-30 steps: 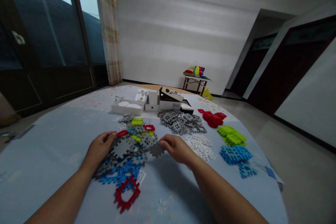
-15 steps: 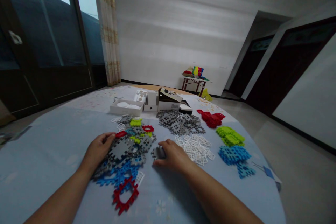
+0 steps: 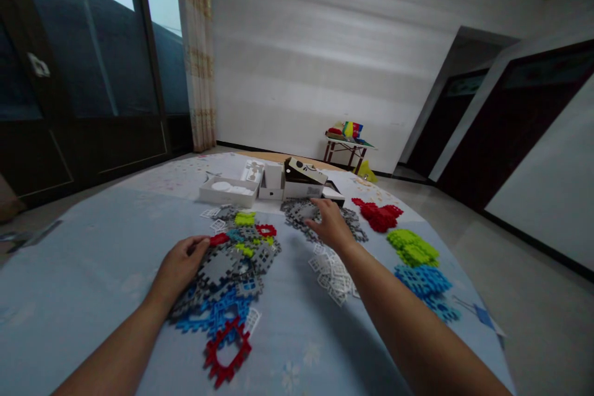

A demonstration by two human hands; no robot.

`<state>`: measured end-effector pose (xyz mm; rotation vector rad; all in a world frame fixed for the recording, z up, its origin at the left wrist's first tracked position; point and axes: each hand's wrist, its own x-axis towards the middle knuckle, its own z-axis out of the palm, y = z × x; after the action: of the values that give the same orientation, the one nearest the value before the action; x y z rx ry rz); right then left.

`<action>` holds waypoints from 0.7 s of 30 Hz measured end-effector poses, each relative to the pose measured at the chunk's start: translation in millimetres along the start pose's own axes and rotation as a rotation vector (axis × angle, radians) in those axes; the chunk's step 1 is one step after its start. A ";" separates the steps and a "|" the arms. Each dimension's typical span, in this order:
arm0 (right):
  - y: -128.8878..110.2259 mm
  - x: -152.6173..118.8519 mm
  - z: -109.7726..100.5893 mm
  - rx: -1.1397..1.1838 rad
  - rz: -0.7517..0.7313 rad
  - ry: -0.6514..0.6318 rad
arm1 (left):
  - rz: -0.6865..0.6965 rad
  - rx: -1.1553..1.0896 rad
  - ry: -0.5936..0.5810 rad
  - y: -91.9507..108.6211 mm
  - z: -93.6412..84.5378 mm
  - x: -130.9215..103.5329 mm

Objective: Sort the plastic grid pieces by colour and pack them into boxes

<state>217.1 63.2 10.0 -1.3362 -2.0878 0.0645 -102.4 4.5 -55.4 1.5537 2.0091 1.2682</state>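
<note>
my left hand (image 3: 182, 263) touches a small red plastic piece (image 3: 219, 239), can't tell if clamped; right hand (image 3: 330, 224) open over grey notched plastic pile (image 3: 352, 221).

No txt, brand or no. is legible anywhere in view. The small white box (image 3: 271, 187) at the tabletop's far side has a tiny dark logo (image 3: 271, 194) on its front, too sm. to ID; the wider box (image 3: 301, 189) w/ the raised lid (image 3: 307, 170), just beside it, has a grey printed label (image 3: 314, 191) on its front, also unreadable, plus dk. blotchy marks on the lid.
</note>
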 end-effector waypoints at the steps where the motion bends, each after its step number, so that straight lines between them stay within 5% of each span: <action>1: 1.1 2.9 2.1 -0.009 0.012 0.048 | 0.002 -0.005 0.003 0.2 -0.1 0.0; 4: -2.7 -1.3 11.4 0.027 -0.008 0.023 | -0.001 -0.022 0.008 2.2 -0.4 -1.0; 14: -54.0 -39.7 41.3 0.184 -0.065 -0.351 | 0.000 -0.059 0.023 10.5 -1.3 -6.1; 21: -63.6 -46.1 63.2 0.157 0.007 -0.359 | -0.003 -0.051 0.020 11.6 -1.9 -6.0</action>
<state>144.6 13.0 -38.9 -1.3108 -2.3144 0.4940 -94.2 -1.4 -46.8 1.5198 1.9746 1.3287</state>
